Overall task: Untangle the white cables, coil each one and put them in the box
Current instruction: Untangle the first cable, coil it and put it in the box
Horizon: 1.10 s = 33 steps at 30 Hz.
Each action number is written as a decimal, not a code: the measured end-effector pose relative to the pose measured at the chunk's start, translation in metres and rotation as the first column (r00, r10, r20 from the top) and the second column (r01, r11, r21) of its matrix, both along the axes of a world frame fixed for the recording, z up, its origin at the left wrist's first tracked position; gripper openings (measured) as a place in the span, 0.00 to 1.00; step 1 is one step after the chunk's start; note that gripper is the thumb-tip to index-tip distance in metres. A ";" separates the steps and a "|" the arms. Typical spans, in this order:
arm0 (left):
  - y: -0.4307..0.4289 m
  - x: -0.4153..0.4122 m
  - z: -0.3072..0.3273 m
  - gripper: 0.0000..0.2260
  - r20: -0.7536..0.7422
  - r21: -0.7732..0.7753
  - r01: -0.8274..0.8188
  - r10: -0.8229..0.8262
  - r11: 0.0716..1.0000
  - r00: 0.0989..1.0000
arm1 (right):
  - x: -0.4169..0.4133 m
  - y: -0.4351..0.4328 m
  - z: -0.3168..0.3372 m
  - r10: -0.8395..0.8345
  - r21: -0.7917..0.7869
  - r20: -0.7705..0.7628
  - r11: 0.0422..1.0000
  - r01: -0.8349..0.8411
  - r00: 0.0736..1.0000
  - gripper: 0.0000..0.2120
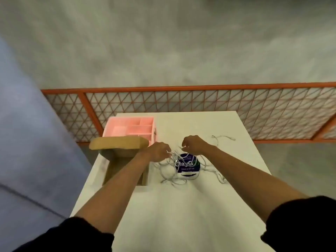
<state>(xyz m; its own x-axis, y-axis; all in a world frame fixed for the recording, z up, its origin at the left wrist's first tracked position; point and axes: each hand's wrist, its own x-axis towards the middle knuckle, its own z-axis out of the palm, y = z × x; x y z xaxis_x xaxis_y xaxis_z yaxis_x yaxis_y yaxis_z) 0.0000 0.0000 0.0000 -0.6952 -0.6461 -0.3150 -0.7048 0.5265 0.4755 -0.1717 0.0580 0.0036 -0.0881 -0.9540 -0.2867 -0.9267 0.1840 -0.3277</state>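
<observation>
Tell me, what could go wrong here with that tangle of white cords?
The white cables loop around and across the blue tub, so a tug could drag or tip it. The strands cross thickly there; pulling hard might tighten them into a knot.
</observation>
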 end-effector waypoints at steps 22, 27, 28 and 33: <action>0.024 0.023 -0.129 0.10 -0.097 0.054 0.050 -0.045 0.997 0.994 | 0.029 0.052 -0.098 -0.033 0.009 0.197 0.999 0.032 0.980 0.08; 0.012 0.018 -0.112 0.04 -0.249 -0.008 -0.071 0.067 0.997 0.966 | 0.023 0.031 -0.059 -0.063 -0.087 0.384 0.991 0.104 0.921 0.08; 0.010 0.017 -0.106 0.04 -0.258 -0.008 -0.076 0.071 0.997 0.964 | 0.022 0.028 -0.049 -0.055 -0.100 0.392 0.990 0.102 0.918 0.08; 0.001 0.014 -0.095 0.03 -0.350 0.010 -0.080 0.078 0.997 0.934 | 0.015 0.019 -0.009 -0.061 -0.147 0.456 0.979 0.143 0.888 0.09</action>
